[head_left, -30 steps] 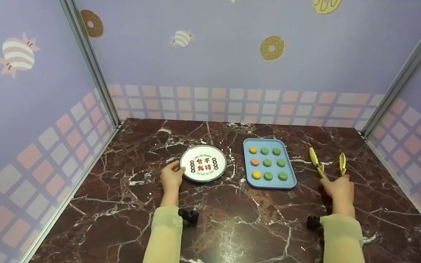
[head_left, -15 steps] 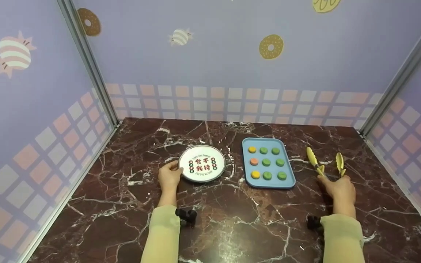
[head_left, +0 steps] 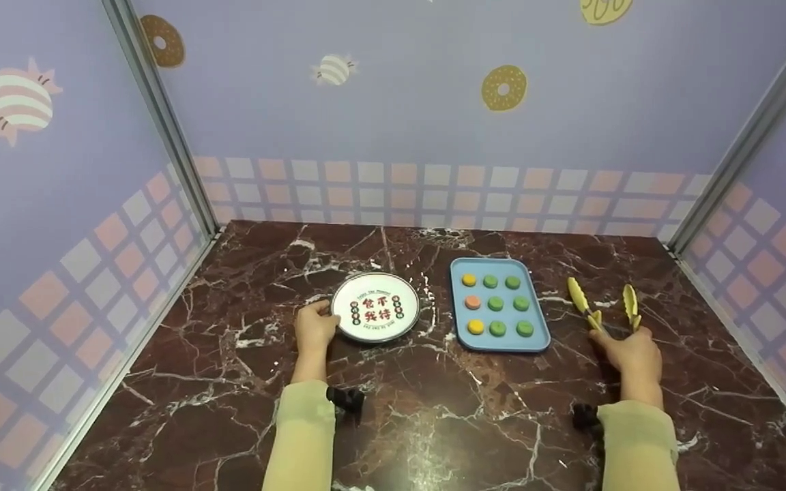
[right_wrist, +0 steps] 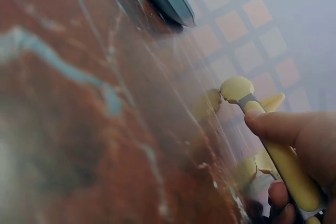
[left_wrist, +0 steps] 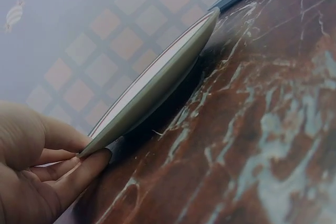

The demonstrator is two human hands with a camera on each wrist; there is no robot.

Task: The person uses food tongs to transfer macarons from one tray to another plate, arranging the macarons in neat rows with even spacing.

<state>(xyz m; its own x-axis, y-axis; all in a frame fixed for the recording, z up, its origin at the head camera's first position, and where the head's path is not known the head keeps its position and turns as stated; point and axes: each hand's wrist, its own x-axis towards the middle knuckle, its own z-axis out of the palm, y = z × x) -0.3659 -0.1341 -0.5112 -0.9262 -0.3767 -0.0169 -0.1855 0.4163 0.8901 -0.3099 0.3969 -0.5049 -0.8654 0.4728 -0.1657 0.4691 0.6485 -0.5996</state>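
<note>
My left hand (head_left: 314, 329) pinches the left rim of a round white plate (head_left: 374, 329) with red lettering at its middle. In the left wrist view the thumb lies on top of the plate (left_wrist: 157, 85) and the fingers are under its edge. On the right, my right hand (head_left: 632, 351) grips a pair of yellow-and-grey tongs (head_left: 578, 296), whose two tips are spread apart and point away from me. The right wrist view shows the thumb along one arm of the tongs (right_wrist: 283, 169). Between the hands lies a blue tray (head_left: 533, 339) with rows of macarons (head_left: 495, 303), green, yellow and orange.
A dark red marbled table (head_left: 447, 409) carries everything. Purple panels with printed sweets and a checked band (head_left: 406, 194) stand behind and at both sides. Metal posts (head_left: 161, 123) mark the corners. Black wrist cameras (head_left: 346, 398) sit at the sleeves.
The whole head view has shifted slightly. My left hand stays at the plate's rim, and the right hand keeps its grip on the tongs, whose tips stand slightly closer together.
</note>
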